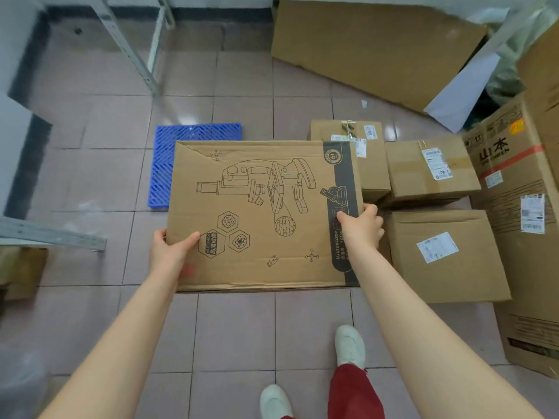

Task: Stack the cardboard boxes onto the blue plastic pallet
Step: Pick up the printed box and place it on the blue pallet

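I hold a wide flat cardboard box [260, 213] printed with a microscope drawing, lifted above the tiled floor. My left hand [169, 246] grips its left edge near the front, and my right hand [361, 226] grips its right edge. The blue plastic pallet [181, 158] lies on the floor beyond the box; the box hides the pallet's right part. Three smaller cardboard boxes with labels sit on the floor to the right: one far [363, 146], one middle [429, 167], one near [444, 255].
Large cartons [520, 189] are stacked along the right edge. A flattened cardboard sheet [372, 46] leans at the back. Metal shelf legs [130, 49] stand at the back left and a metal rail [51, 234] juts in from the left. My feet [348, 346] are on the tiles below.
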